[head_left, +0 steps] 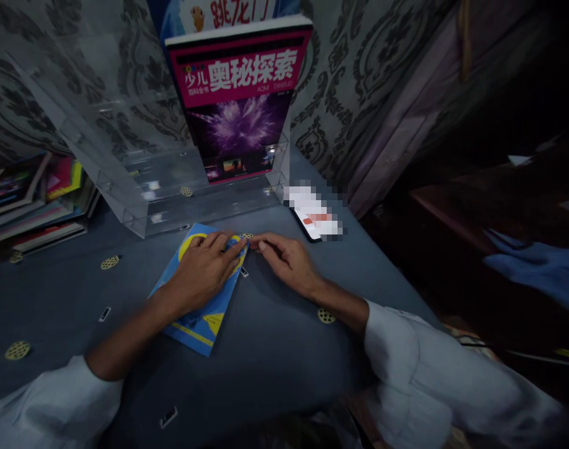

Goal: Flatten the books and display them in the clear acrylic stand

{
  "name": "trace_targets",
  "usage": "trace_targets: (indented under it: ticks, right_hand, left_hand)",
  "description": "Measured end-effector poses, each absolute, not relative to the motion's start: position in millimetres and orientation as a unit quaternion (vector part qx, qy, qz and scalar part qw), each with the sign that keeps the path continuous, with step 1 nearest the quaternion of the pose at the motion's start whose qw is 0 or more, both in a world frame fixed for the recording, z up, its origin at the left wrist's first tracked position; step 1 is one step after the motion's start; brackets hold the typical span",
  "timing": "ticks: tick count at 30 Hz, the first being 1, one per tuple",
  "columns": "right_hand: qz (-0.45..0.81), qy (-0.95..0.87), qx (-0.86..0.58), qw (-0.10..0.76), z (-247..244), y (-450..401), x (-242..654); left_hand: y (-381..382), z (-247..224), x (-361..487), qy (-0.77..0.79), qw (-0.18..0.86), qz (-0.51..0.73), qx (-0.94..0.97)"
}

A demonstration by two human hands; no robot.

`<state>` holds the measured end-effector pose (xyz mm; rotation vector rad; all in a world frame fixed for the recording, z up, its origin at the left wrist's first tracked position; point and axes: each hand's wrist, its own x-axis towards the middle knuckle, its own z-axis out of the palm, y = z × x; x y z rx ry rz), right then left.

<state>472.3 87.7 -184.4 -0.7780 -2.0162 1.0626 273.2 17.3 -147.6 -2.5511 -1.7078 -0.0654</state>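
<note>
A blue and yellow book [195,333] lies closed and slanted on the grey-blue tablecloth. Across its upper part my left hand [204,268] rests palm down, fingers stretched out, covering much of the cover. At the book's far right corner is my right hand [288,262], its fingers curled and the fingertips drawn together at the corner. How much of the corner is between them is hard to make out.
Behind the book stands a clear acrylic rack [139,206] holding a magenta and purple book [244,125] upright, with a blue book [176,19] behind it. A phone [312,215] lies to the right. Stacked books [41,206] sit at the left. The table's right edge runs diagonally.
</note>
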Motion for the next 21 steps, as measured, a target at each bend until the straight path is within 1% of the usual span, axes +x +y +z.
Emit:
trace_targets:
  ticks: [4, 9, 14, 17, 21]
  right_hand:
    - [0.388, -0.816, -0.245, 0.351, -183.5, 93.6, 470.5]
    - [0.379, -0.833, -0.227, 0.334, -181.4, 97.6, 470.5]
    - [0.356, -0.849, -0.226, 0.317, -178.5, 90.8, 472.1]
    - [0.341, -0.856, -0.226, 0.316, -179.1, 86.3, 472.7]
    - [0.324, -0.868, -0.217, 0.308, -179.5, 84.5, 474.1]
  left_hand:
    - [23.3, -146.2, 274.5, -0.579, 0.072, 0.004, -0.813]
    - [25.0, -151.6, 271.1, -0.581, 0.072, -0.032, -0.810]
    - [26.9, -155.6, 250.4, -0.527, 0.010, -0.081, -0.846]
    - [27.0, -156.2, 236.2, -0.491, -0.034, -0.087, -0.866]
    - [25.4, -156.3, 230.6, -0.487, -0.050, -0.080, -0.869]
